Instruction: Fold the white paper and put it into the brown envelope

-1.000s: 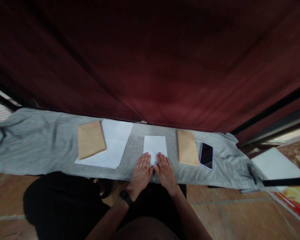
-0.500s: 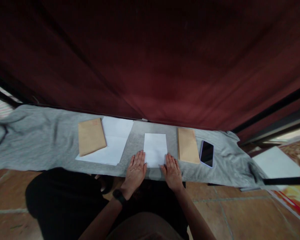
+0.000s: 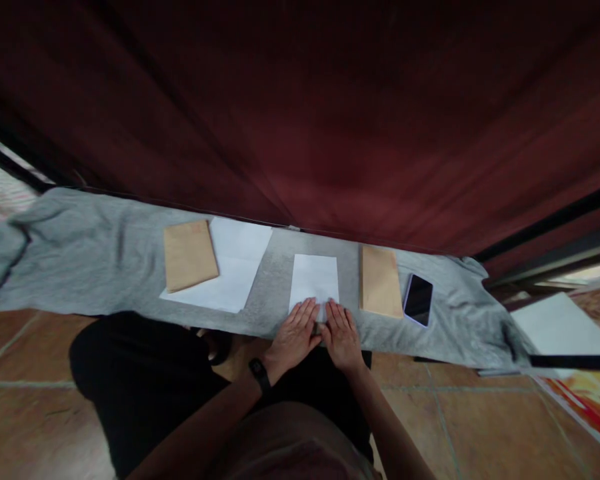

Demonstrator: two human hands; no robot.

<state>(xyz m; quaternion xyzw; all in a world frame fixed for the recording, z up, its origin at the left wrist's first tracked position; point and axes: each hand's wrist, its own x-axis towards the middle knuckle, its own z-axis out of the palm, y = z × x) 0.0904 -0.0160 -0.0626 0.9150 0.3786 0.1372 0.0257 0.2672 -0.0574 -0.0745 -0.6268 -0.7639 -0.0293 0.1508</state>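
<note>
A small white sheet [image 3: 314, 277] lies on the grey cloth [image 3: 275, 287] in front of me. Both hands rest flat on its near edge, close together, thumbs almost touching. My left hand [image 3: 294, 335], with a dark band on the wrist, covers the lower left corner, fingers stretched out. My right hand [image 3: 341, 335] lies open over the lower right corner. To the left, a brown envelope [image 3: 190, 256] lies on larger white sheets [image 3: 237, 267]. A second brown envelope or stack [image 3: 381, 281] lies to the right of the small sheet.
A phone [image 3: 419, 300] lies right of the right-hand brown envelope. A dark red hanging cloth [image 3: 300, 133] rises behind the grey cloth. Dark bars stand at both sides. At the far right is a white board [image 3: 563, 325] near a colourful printed item [image 3: 590, 400].
My hands have moved closer together, from the sides of the small white sheet onto its near edge. The camera view has shifted slightly.
</note>
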